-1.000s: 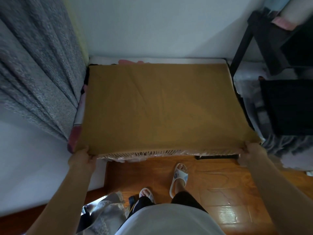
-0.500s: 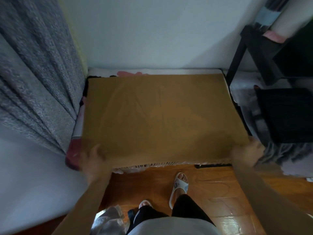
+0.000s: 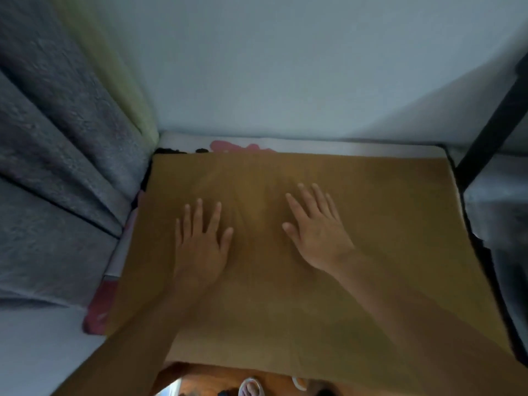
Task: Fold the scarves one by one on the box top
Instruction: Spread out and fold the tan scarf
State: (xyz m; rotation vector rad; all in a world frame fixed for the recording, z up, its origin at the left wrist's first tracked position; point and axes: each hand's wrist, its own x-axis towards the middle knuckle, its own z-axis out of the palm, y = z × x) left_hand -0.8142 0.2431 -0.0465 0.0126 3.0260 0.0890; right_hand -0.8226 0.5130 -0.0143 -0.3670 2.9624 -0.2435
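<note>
Head view | my left hand [image 3: 200,244] and right hand [image 3: 315,231] press flat, fingers spread, on the mustard scarf [image 3: 385,238] spread over the box top [image 3: 300,145] | risk: uneven smoothing bunches cloth between palms, skewing the fold.

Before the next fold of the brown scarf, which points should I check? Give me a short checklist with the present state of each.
1. Brown scarf lies spread flat on the box top: ok.
2. Left hand flat on the scarf, fingers straight: ok.
3. Right hand flat on the scarf, fingers straight: ok.
4. Cloth between the hands smooth: not ok, faint creases run there.
5. Near edge ready to grip: cannot tell, the forearms cover part of it.
6. Far edge straight along the wall side: ok.
</note>
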